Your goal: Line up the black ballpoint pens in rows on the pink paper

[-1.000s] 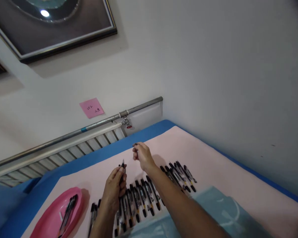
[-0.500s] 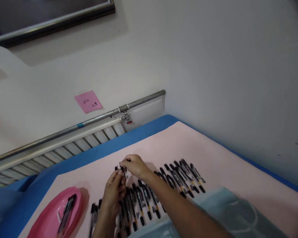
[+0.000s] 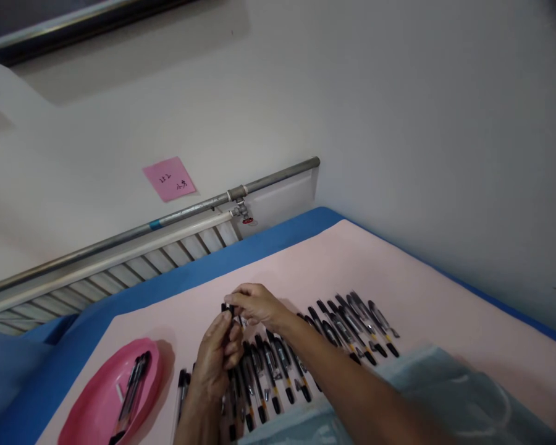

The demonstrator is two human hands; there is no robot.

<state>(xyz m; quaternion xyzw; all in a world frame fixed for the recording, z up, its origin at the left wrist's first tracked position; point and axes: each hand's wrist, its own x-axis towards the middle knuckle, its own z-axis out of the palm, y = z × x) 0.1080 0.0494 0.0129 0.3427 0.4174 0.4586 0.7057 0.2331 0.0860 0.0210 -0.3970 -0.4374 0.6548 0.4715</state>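
My left hand point(image 3: 219, 358) is wrapped round a black pen point(image 3: 228, 310) held upright over the pink sheet point(image 3: 306, 272). My right hand point(image 3: 256, 305) pinches the top of that same pen, where a small black cap sits; the fingertips of both hands meet there. Beneath and to the right lies a row of several black pens point(image 3: 306, 349) side by side on the sheet, partly hidden by my right forearm.
A pink oval tray point(image 3: 92, 402) at the lower left holds a few pens. The blue table point(image 3: 176, 278) meets a white wall with a metal pipe point(image 3: 185, 207), a radiator and a pink sticky note point(image 3: 168, 178). Pale blue cloth point(image 3: 445, 402) covers the near edge.
My right hand came back from the far side with a small cap and met my left hand at the pen's tip. The view tilted down slightly.
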